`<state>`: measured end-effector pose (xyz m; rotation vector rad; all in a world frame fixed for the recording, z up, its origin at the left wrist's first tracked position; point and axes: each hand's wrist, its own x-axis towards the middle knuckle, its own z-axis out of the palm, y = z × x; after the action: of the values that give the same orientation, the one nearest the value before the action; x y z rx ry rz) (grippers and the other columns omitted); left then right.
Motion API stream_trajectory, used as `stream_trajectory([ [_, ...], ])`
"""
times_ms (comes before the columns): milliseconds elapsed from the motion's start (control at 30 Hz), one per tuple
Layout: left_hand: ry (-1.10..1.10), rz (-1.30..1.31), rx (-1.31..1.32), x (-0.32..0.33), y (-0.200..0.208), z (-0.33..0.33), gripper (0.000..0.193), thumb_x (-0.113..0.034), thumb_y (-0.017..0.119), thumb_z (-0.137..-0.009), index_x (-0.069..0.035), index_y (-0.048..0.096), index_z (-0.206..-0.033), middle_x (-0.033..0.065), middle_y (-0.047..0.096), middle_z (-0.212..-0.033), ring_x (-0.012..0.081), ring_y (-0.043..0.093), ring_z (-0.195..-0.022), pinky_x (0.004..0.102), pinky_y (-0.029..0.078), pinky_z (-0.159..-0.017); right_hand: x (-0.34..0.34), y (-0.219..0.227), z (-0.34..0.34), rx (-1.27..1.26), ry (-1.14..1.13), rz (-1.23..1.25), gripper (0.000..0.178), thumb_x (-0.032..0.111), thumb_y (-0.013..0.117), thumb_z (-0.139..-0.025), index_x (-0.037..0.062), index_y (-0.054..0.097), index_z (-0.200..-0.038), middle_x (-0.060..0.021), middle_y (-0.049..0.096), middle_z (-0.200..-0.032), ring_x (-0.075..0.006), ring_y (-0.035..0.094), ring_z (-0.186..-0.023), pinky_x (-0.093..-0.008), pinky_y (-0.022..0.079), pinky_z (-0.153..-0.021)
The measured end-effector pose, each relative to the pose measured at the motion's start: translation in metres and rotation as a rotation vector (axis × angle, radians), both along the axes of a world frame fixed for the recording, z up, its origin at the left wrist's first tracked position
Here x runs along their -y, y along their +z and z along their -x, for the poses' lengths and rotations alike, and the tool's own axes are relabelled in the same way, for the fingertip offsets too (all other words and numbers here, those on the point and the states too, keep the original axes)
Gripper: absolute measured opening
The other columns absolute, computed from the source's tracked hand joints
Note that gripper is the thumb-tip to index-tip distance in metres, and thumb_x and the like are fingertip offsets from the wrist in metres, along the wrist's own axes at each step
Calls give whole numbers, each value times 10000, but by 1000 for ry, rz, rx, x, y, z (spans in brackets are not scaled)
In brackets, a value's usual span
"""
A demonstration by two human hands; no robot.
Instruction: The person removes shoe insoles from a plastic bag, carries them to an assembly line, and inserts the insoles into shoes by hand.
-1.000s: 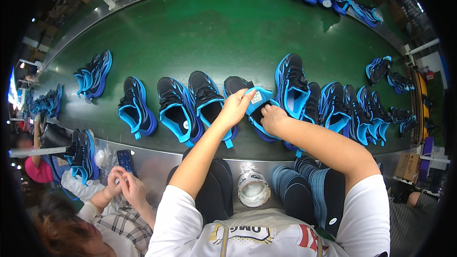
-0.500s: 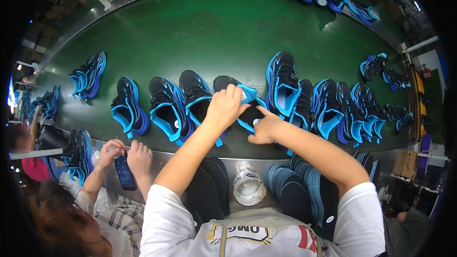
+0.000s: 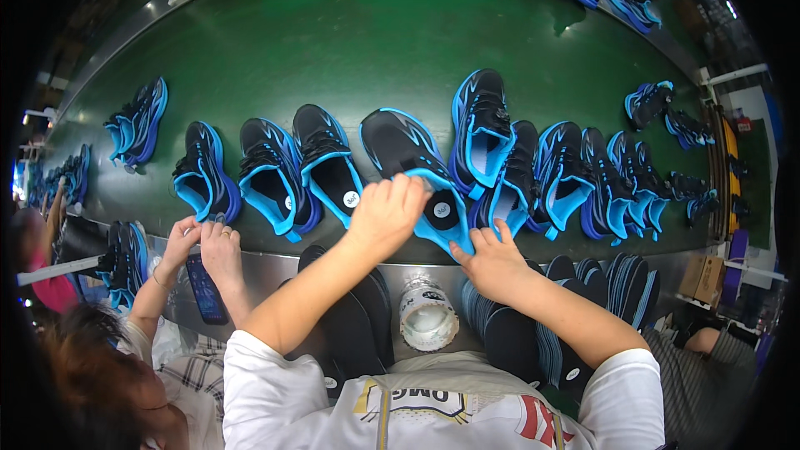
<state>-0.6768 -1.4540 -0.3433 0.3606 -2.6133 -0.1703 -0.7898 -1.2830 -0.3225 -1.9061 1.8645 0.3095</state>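
In front of me a black and blue sneaker [image 3: 398, 140] lies on the green belt, its toe pointing away and its opening toward me. My left hand [image 3: 388, 215] is closed on the left edge of its collar, near the tongue. Inside the opening a black insole [image 3: 442, 229] with a round white sticker shows. My right hand [image 3: 498, 267] is at the heel, thumb against the blue heel edge and fingers bent beside the neighbouring sneaker [image 3: 504, 200]. Whether the right fingers pinch the heel is partly hidden.
More matching sneakers [image 3: 273, 175] line the green belt [image 3: 275, 42] on both sides. Stacks of insoles [image 3: 354, 317] and a white-rimmed jar [image 3: 427, 317] stand on the near metal ledge. At left, another person's hands [image 3: 218, 243] are near a phone [image 3: 205, 290].
My right hand has drawn back from inside the opening to the sneaker's heel. The sneaker's toe and the insole's sticker now show more fully. My view has shifted slightly.
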Motion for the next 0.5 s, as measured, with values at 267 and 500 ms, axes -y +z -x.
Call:
stream_trajectory([
  [267, -74, -25, 217, 60, -27, 16, 83, -131, 522, -765, -53, 493, -758, 72, 483, -762, 236, 541, -582, 372, 445, -529, 3, 39, 14, 53, -131, 156, 533, 212, 604, -710, 66, 409, -1184, -129, 548, -875, -257, 529, -813, -349, 364, -785],
  [500, 16, -830, -3, 74, 20, 28, 165, -156, 542, -801, 4, 550, -760, 85, 495, -738, 196, 500, -642, 287, 404, -580, -15, 6, 62, -137, -59, 24, 279, 120, 498, -717, 92, 516, -994, -86, 582, -855, -221, 562, -800, -363, 353, -750],
])
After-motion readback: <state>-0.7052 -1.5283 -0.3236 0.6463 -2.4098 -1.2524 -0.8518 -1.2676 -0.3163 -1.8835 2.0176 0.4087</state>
